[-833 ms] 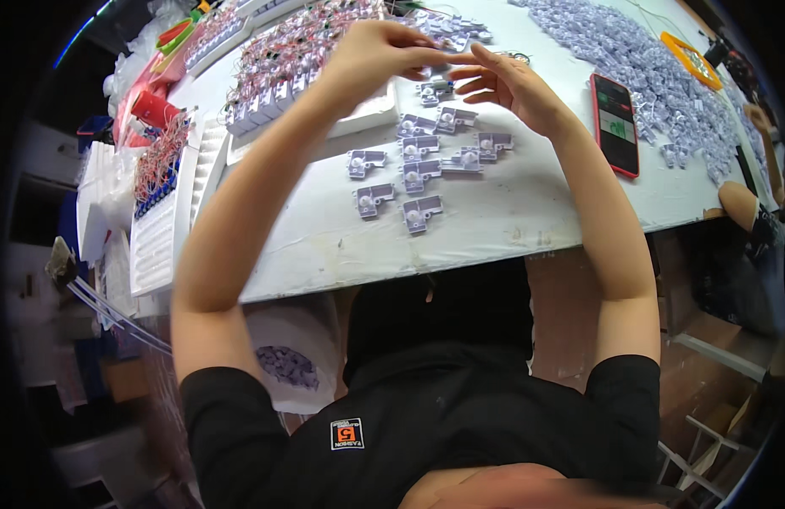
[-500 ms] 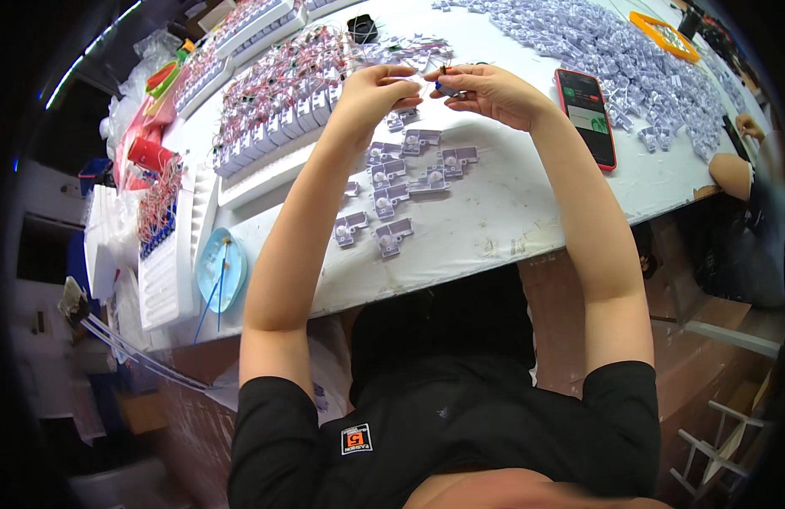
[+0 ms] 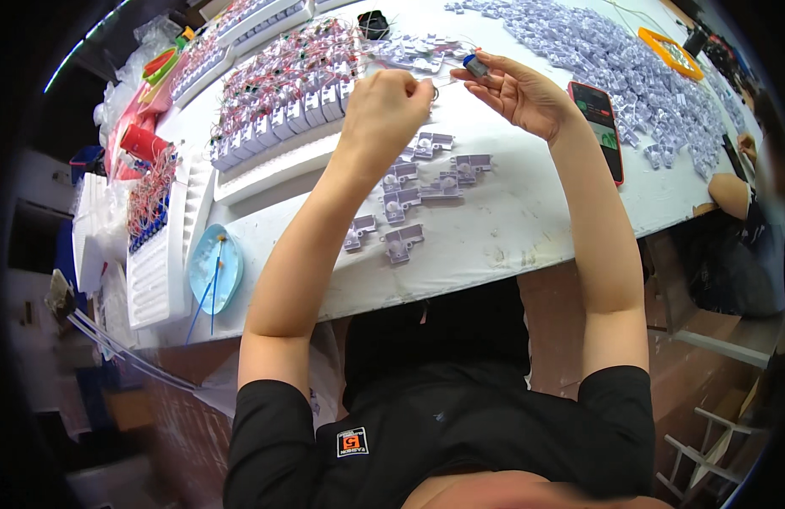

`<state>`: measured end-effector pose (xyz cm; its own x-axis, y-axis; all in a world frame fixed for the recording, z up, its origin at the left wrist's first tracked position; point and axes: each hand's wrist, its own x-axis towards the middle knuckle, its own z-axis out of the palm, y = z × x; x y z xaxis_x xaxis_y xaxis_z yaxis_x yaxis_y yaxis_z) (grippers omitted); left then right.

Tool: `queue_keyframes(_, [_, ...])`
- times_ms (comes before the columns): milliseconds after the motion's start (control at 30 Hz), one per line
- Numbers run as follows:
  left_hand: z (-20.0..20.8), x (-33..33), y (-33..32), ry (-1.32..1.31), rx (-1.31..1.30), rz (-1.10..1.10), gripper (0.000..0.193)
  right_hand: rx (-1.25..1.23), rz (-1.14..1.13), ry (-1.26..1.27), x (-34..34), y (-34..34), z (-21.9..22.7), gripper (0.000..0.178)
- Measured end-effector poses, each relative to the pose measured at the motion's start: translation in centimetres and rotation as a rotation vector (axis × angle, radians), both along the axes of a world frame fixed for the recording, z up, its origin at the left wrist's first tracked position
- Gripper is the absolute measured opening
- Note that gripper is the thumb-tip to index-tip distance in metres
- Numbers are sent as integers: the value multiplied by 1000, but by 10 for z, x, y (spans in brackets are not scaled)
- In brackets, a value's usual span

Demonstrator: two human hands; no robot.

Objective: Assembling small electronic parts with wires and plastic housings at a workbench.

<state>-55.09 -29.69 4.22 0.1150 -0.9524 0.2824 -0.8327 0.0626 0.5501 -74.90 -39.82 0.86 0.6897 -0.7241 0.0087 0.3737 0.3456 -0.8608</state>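
Lightly pinch the blue-ended part [image 3: 474, 65], fingers of the right hand [image 3: 526, 95] closed on it. The left hand [image 3: 385, 106] curls its fingers; contents indiscernible.

Counting two hands [image 3: 528, 97], one small grey-and-blue part [image 3: 474, 65] held; at right, one phone [image 3: 605, 127], one orange frame [image 3: 664, 60]; at left, one blue dish [image 3: 231, 270], two blue sticks [image 3: 214, 293], one red cup [image 3: 143, 142].

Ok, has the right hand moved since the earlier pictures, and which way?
Yes, slightly to the right: judged against the phone lying on the table, the right hand is closer to it now.
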Motion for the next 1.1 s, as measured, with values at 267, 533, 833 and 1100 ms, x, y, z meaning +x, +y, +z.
queue_keyframes(267, [-19, -16, -3, 11, -709, -322, 32, 109, -106, -85, 21, 31, 2, 30])
queue_keyframes(533, [11, -9, 1, 186, -891, -255, 22, -797, -351, 8, 15, 25, 12, 38])
queue_keyframes(833, [-30, 0, -13, 290, -227, -167, 27, -988, -560, 891, -6, 6, 0, 47])
queue_keyframes(1100, [-42, 27, -16, 768, 237, -269, 36, -1296, -729, 814, 2, 20, 6, 31])
